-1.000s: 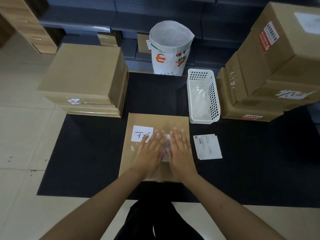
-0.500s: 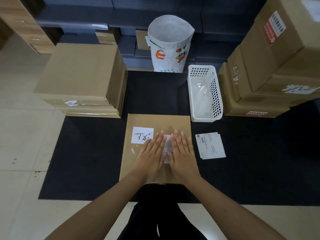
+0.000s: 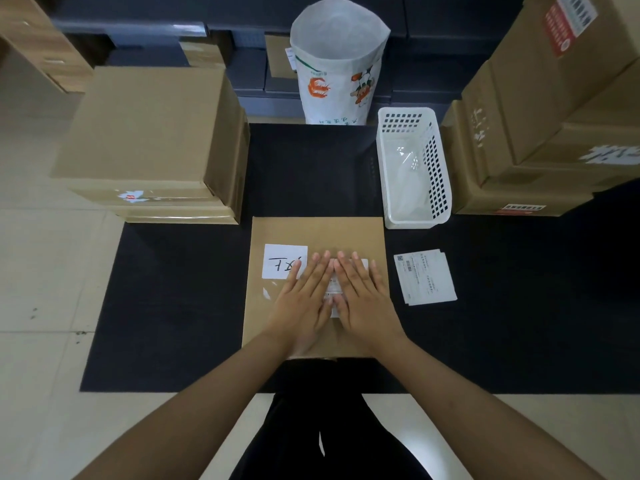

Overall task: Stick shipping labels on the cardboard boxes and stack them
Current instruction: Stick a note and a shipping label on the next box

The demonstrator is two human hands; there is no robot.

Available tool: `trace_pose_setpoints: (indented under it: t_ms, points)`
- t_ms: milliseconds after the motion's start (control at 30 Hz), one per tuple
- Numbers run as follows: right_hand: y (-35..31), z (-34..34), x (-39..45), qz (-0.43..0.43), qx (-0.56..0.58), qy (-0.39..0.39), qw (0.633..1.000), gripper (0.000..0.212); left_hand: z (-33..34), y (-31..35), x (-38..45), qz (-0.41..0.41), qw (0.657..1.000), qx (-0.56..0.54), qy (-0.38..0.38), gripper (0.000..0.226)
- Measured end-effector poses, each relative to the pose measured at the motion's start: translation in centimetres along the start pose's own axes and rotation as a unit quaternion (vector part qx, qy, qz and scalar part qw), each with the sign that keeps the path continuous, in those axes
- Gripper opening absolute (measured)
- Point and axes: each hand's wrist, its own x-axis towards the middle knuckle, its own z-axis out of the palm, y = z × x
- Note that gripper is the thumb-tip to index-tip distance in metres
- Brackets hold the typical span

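Label (image 3: 349,263) is pressed flat onto box (image 3: 317,233) under left hand (image 3: 304,299) and right hand (image 3: 363,299), fingers straight, nothing gripped. Spare labels (image 3: 427,277) right; stacking remains.

One flat cardboard box (image 3: 317,233) is counted on the black mat (image 3: 173,306), bearing one handwritten label (image 3: 282,259) and one shipping label (image 3: 334,289). Two box stacks are recorded: left stack (image 3: 149,140), right stack (image 3: 547,126). One white basket (image 3: 412,168), one printed sack (image 3: 337,60), one pile of loose labels (image 3: 426,277), and two hands are listed: left hand (image 3: 304,299), right hand (image 3: 363,299).
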Motion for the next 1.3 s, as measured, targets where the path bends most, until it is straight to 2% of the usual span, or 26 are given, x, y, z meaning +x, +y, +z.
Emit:
trace_pose_setpoints:
  t_ms: [167,300,400,500,567,633,667,733,900,967,1033,1133,1200,1233,1300]
  points:
    - [0.0,0.1,-0.1,0.032,-0.030,-0.007,0.999,0.062,0.9,0.1,0.0,-0.030,0.999,0.028,0.013,0.060]
    - [-0.3,0.3,-1.1,0.204,-0.003,0.014,0.979,0.083,1.1,0.3,-0.4,-0.193,0.978,0.021,0.072,0.063]
    - [-0.5,0.4,-1.3,0.253,0.021,0.019,0.967,0.090,1.3,0.6,-0.5,-0.222,0.971,0.013,0.083,0.066]
    - [-0.6,-0.1,-1.0,0.230,0.021,0.033,0.972,0.086,0.6,0.2,-0.4,-0.196,0.977,0.005,0.086,0.063]
    - [-0.7,-0.6,-1.6,0.119,0.045,0.037,0.991,0.075,0.3,0.5,-1.1,-0.077,0.995,-0.020,0.063,0.060]
    - [-0.6,-0.8,-2.5,-0.013,0.054,-0.016,0.998,0.066,0.2,1.1,-2.2,0.046,0.998,-0.040,0.012,0.061]
    - [-0.5,-0.7,-2.9,-0.042,0.043,-0.046,0.997,0.065,0.2,1.2,-2.7,0.073,0.997,-0.029,-0.001,0.063]
    - [-0.3,-0.3,-3.2,-0.041,0.016,-0.059,0.997,0.064,0.9,0.9,-3.0,0.074,0.997,0.009,0.001,0.065]
    - [-0.9,0.0,-3.4,0.003,-0.012,-0.035,0.999,0.064,1.3,1.4,-3.2,0.038,0.998,0.052,0.000,0.067]
    - [-1.2,0.2,-3.9,0.079,-0.002,-0.011,0.997,0.070,1.2,1.7,-3.6,-0.016,0.999,0.045,0.006,0.069]
    - [-1.5,0.3,-4.3,0.162,0.014,0.017,0.986,0.077,1.1,2.0,-3.8,-0.111,0.993,0.011,0.033,0.072]
    - [-1.9,0.4,-4.3,0.192,0.027,0.036,0.980,0.081,0.9,2.4,-3.6,-0.187,0.980,-0.025,0.062,0.073]
    - [-1.8,0.4,-4.2,0.189,0.048,0.043,0.980,0.081,0.7,2.2,-3.7,-0.173,0.983,-0.028,0.061,0.072]
    - [-1.6,0.3,-4.3,0.168,0.065,0.048,0.982,0.079,0.6,2.0,-3.8,-0.140,0.988,-0.035,0.054,0.070]
    - [-1.0,0.3,-4.9,0.039,0.076,0.030,0.996,0.074,0.7,1.7,-4.6,-0.016,0.999,-0.032,0.023,0.070]
